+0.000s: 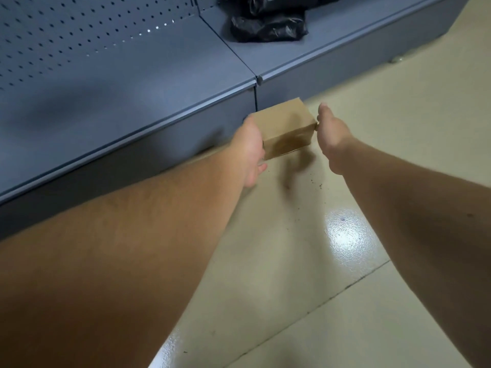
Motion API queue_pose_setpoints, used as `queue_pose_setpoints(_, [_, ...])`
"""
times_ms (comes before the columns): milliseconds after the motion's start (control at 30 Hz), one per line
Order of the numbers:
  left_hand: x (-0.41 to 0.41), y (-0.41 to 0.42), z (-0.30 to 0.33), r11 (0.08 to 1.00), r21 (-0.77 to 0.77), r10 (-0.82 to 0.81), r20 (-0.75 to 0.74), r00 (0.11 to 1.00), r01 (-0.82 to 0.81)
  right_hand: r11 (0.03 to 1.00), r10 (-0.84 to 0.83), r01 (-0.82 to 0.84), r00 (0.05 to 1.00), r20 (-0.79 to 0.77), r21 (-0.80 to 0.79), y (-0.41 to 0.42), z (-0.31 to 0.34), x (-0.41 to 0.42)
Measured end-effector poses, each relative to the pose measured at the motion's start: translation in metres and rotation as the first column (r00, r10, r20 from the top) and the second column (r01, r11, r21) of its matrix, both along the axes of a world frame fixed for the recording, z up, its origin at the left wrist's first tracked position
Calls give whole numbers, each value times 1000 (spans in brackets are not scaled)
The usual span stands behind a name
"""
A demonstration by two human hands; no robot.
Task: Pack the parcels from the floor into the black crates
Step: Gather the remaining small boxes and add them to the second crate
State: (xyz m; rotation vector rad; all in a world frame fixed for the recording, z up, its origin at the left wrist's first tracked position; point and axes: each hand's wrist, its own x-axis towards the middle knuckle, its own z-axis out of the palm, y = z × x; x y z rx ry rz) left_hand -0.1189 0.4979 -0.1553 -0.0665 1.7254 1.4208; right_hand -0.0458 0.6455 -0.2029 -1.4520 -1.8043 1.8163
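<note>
Two bare forearms fill the near part of your view, reaching out over the pale tiled floor (345,261), where a bright glare patch sits at about four o'clock. Follow them out and you find both hands clamped on one brown cardboard parcel (285,127), just above centre at twelve o'clock. Your left hand (251,152) presses flat against the parcel's left end, fingers wrapped out of sight behind it, thumb low. Your right hand (330,131) closes on the right end, fingertips touching the corner; how far those fingers curl round the far side, you cannot tell from here. The parcel looks lifted, with a dark shadow on the tile beneath it, and a few crumbs of dirt lie scattered nearby.

Beyond it runs the grey metal shelf base (148,102), sweeping from nine o'clock up to one o'clock, with a perforated back panel (79,41) at ten o'clock. At twelve o'clock on that shelf, crumpled black plastic bags (268,25).

No black crate is in view anywhere, so this parcel has yet to be packed. How many are already in, or remain on the floor, you can't judge from here.
</note>
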Motion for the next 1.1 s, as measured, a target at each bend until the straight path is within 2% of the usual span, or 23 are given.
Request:
queue_pose_setpoints(267, [-10, -35, -5, 999, -29, 18, -34, 999, -19, 996, 83, -84, 996, 29, 7, -19, -1, -6])
queue_pose_setpoints(533, [-17, -98, 6, 993, -38, 115, -14, 993, -116, 979, 190, -186, 981, 39, -85, -78, 15, -21])
queue_pose_setpoints(900, [-37, -233, 50, 990, -13, 141, -30, 989, -142, 920, 354, -363, 932, -83, -150, -174, 87, -28])
queue_pose_setpoints(1100, [-49, -318, 85, 983, 33, 180, -28, 983, -179, 865, 473, -490, 868, -150, -111, -257, 130, -51])
